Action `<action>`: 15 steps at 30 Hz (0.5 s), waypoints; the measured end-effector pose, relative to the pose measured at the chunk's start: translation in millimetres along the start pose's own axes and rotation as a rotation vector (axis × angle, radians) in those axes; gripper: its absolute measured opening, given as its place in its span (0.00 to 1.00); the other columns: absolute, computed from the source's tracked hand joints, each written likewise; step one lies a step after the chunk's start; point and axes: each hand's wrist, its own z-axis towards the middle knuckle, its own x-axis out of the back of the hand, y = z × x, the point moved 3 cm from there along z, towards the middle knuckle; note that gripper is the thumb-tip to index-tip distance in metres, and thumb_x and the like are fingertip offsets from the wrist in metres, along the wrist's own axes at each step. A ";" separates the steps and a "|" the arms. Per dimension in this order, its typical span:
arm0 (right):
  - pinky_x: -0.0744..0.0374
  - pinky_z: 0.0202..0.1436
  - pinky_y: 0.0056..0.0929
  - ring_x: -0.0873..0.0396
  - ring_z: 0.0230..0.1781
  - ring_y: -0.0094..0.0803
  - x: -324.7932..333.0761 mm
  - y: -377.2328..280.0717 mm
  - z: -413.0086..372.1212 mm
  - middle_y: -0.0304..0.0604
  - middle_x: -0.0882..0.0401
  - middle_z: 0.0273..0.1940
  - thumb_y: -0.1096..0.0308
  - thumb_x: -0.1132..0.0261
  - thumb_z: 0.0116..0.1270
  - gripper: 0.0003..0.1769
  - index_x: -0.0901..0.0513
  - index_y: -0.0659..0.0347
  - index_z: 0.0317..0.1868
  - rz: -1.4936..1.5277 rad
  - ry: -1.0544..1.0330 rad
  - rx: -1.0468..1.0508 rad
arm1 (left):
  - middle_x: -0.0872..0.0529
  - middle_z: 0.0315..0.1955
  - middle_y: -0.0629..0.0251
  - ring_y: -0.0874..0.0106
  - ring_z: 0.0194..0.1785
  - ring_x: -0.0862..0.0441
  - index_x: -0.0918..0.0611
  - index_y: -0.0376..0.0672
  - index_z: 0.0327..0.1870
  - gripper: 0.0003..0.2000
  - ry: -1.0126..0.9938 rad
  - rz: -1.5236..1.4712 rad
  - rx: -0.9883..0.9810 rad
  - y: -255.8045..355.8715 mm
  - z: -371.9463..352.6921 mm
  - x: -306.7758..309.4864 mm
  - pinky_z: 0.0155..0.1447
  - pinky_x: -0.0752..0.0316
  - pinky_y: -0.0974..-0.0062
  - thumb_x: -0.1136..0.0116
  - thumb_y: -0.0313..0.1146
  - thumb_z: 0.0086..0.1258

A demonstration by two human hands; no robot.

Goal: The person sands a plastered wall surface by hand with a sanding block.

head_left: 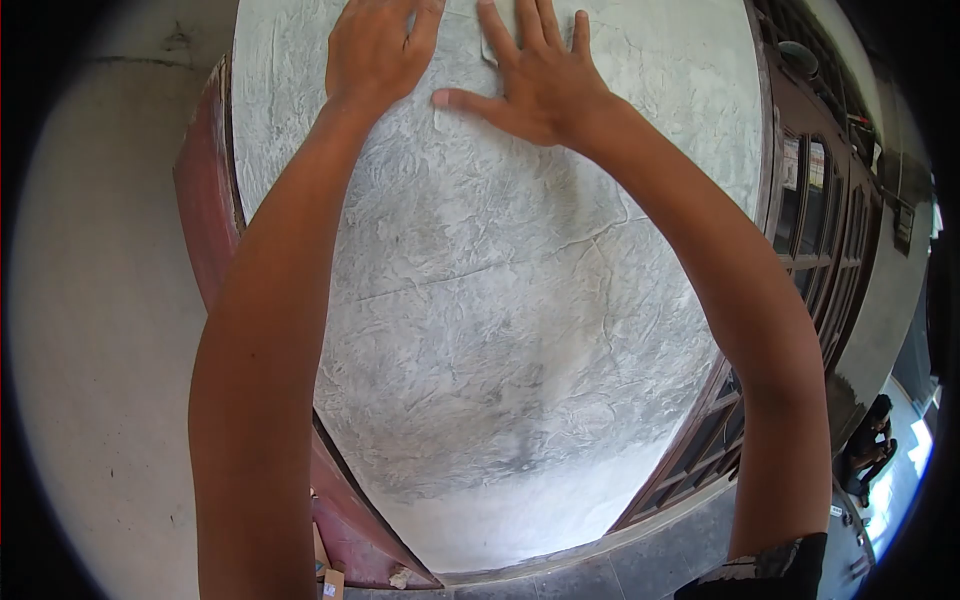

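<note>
Both arms reach up over a rough, grey-white plastered wall point(470, 330) with cracks and trowel-like texture. Near the top edge, my left hand point(383, 50) is against the wall; its fingertips run out of the frame, and whether it holds anything is hidden. To its right, my right hand point(545, 80) lies on the wall with fingers and thumb spread, holding nothing that shows. A thin pale edge shows on the wall by its fingers. Smoother, whiter plaster covers the lowest part of the wall.
Dark red frame point(205, 190) on the left; brown wooden windows point(810, 200) with glass panes on the right. Grey tiled floor point(590, 575) below, with a small cardboard box point(333, 583) at lower left. A person point(870, 450) in dark clothes sits at far right.
</note>
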 end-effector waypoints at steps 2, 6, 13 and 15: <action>0.61 0.84 0.71 0.70 0.88 0.60 -10.7 -6.5 -10.4 0.69 0.68 0.85 0.13 0.61 0.67 0.68 0.59 0.64 0.86 0.020 0.054 0.095 | 0.20 0.69 0.45 0.50 0.77 0.29 0.17 0.30 0.63 0.27 0.016 0.005 -0.001 -1.6 -1.3 0.7 0.83 0.43 0.53 0.64 0.45 0.88; 0.65 0.86 0.65 0.73 0.88 0.55 23.5 30.2 43.2 0.63 0.72 0.87 0.13 0.61 0.67 0.67 0.61 0.61 0.87 0.162 -0.078 -0.233 | 0.19 0.68 0.45 0.50 0.76 0.28 0.16 0.30 0.62 0.27 0.005 0.002 -0.029 -0.7 -2.2 0.8 0.83 0.42 0.52 0.63 0.45 0.88; 0.64 0.85 0.69 0.74 0.88 0.59 -10.3 -16.7 -27.4 0.67 0.71 0.86 0.13 0.60 0.67 0.68 0.60 0.63 0.87 0.049 -0.016 0.053 | 0.18 0.67 0.46 0.50 0.76 0.27 0.16 0.30 0.62 0.26 0.033 -0.035 -0.027 -0.3 -1.2 1.7 0.82 0.41 0.52 0.62 0.44 0.88; 0.64 0.85 0.69 0.74 0.88 0.58 2.9 -2.0 -1.2 0.67 0.71 0.86 0.14 0.59 0.68 0.67 0.60 0.63 0.87 0.065 -0.067 -0.019 | 0.18 0.67 0.46 0.50 0.76 0.27 0.16 0.31 0.62 0.26 0.031 -0.010 -0.025 -0.3 -1.8 1.0 0.82 0.41 0.52 0.61 0.44 0.88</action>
